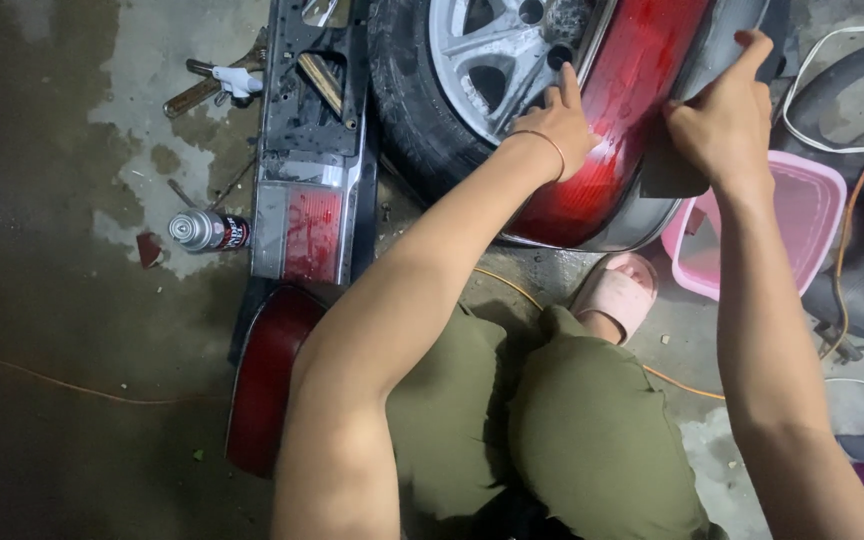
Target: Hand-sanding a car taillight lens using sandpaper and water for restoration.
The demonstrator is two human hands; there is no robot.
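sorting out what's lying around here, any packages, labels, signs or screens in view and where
Small spray can: lying on its side on the wet concrete floor, left of the rectangular red and clear tail lamp; silver cylinder with a dark printed label carrying red and white patches.
No signs, screens or other packages show.

Spray can point(208, 231) on floor, lying sideways; silver cap, red/black label.

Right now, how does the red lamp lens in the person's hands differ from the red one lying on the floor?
The held lens leans against the wheel, with the left hand and right hand on it; the floor lens lies flat, untouched. The held lens catches bright light; the floor lens looks darker. Both are curved, glossy red.
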